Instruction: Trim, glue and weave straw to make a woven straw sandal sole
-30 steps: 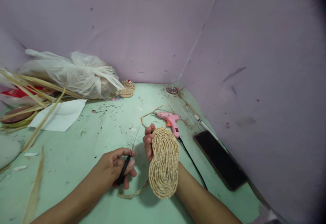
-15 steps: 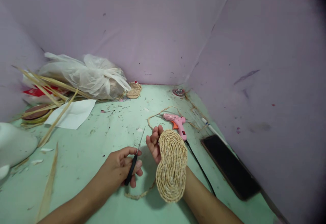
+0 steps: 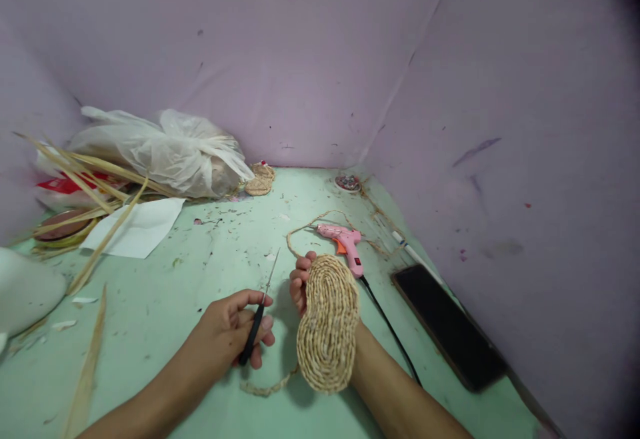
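A thin pointed metal tool with a black handle point(image 3: 253, 336) lies in my left hand point(image 3: 233, 329), pinched between thumb and fingers, its point angled up and away. I cannot tell whether it is an awl or closed scissors. My right hand point(image 3: 299, 282) is behind a coiled, braided straw shoe sole point(image 3: 329, 326), fingers curled at its left edge; the palm is hidden. The sole is tilted with its flat face towards me. From its lower left trails a loose braid end point(image 3: 267, 389), and a thinner braided cord point(image 3: 291, 242) loops out beyond my fingertips.
A pink glue gun point(image 3: 345, 242) with a black cable lies beyond the sole. To the right are a phone point(image 3: 447, 326) and a white pen-like stick point(image 3: 416, 256). At left sit a plastic bag point(image 3: 165, 149), straw strips point(image 3: 93, 352) and white paper point(image 3: 140, 229). A small woven sandal point(image 3: 260, 180) rests near the back wall.
The sole has shifted slightly left, and my right fingers have curled closer to its edge. My left hand keeps its hold on the black-handled tool. The whole view has moved a little.
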Demonstrator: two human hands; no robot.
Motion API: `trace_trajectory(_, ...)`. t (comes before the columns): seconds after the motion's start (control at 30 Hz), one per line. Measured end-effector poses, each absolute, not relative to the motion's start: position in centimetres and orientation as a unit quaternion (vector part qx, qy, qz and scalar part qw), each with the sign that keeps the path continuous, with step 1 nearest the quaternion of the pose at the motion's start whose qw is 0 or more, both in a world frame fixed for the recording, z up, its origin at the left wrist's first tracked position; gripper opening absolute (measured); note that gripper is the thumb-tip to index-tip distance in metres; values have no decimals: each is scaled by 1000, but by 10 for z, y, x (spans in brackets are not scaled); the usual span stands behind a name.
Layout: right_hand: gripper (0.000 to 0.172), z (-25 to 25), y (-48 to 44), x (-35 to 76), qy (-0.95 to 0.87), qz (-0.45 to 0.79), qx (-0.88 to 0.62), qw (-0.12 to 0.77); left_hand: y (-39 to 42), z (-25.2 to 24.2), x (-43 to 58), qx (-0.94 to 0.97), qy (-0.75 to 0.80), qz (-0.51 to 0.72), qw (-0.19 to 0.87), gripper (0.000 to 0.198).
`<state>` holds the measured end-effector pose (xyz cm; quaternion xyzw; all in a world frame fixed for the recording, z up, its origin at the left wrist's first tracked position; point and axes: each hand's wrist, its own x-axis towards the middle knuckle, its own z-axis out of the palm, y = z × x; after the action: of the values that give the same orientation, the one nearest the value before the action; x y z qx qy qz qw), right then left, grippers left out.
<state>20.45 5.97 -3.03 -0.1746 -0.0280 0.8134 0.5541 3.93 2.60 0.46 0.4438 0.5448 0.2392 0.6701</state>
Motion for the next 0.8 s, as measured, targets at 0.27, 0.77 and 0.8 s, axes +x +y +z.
trace_trajectory(0.27,15,-10,57,202,9,778,-245,578,26,9,43,448,566,251,645,54)
trace_trajectory(0.77,7,-15,59,203,-2,834,-172,524,28,-3,39,457,562,239,646,55)
trace_trajectory(0.8,7,-15,59,203,-5,836,-168,522,28,-3,39,459,561,238,647,55)
